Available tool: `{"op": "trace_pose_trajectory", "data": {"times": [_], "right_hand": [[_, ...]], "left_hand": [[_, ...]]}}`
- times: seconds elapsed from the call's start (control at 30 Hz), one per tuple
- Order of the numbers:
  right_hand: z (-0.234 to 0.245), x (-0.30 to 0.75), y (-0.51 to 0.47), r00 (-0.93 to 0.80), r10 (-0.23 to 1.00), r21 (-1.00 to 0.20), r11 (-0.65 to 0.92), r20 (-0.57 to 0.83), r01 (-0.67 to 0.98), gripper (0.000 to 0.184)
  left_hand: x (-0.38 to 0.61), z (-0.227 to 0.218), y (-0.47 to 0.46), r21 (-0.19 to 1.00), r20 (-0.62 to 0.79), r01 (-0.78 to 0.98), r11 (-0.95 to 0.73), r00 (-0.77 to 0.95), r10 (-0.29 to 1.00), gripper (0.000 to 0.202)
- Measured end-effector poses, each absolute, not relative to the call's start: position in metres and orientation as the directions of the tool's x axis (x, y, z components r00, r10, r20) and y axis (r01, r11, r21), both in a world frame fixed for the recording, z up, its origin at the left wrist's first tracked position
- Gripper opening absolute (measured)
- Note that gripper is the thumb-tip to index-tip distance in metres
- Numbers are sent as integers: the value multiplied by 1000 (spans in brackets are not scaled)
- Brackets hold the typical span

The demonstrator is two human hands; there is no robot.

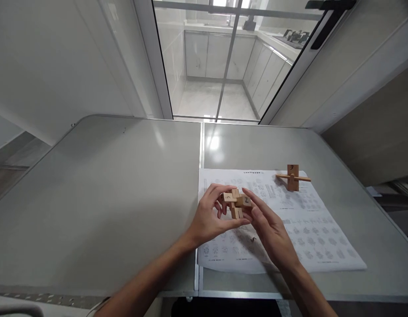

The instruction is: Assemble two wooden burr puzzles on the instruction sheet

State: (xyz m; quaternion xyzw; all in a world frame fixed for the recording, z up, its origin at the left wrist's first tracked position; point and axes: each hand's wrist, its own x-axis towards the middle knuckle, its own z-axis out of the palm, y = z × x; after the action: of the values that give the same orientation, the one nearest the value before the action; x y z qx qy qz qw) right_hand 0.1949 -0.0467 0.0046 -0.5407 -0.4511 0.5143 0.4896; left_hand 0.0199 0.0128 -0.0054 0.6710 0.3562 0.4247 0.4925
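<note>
Both hands hold a small wooden puzzle made of interlocked blocks with marks on their faces, just above a printed instruction sheet. My left hand pinches its left side with thumb and fingers. My right hand grips its right side, fingertips on the block marked with a letter. A separate wooden piece, a block crossed by a thin dowel, stands on the sheet at the far right, apart from both hands.
The grey folding table has a centre seam and a metal front edge. A tiny dark object lies on the sheet near my right wrist. Glass sliding doors stand behind the table.
</note>
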Motion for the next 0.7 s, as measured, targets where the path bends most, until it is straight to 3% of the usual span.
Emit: {"op": "trace_pose_trajectory", "data": {"times": [0.13,0.33,0.57,0.7], "right_hand": [[15,193,-46,85,960,-958,-255,-267,-132,62],[21,197,-42,0,941,-914,-328,-338,-237,75],[14,206,-41,-43,943,-941,-331,-329,-70,75],[13,208,-43,-50,961,-962,-271,-271,4,58]], "left_hand": [[21,-9,10,886,368,97,-454,451,813,64],[20,-10,9,868,378,121,-482,471,797,63],[19,-9,11,905,291,114,-411,540,790,66],[18,-9,11,930,267,86,-357,507,820,72]]}}
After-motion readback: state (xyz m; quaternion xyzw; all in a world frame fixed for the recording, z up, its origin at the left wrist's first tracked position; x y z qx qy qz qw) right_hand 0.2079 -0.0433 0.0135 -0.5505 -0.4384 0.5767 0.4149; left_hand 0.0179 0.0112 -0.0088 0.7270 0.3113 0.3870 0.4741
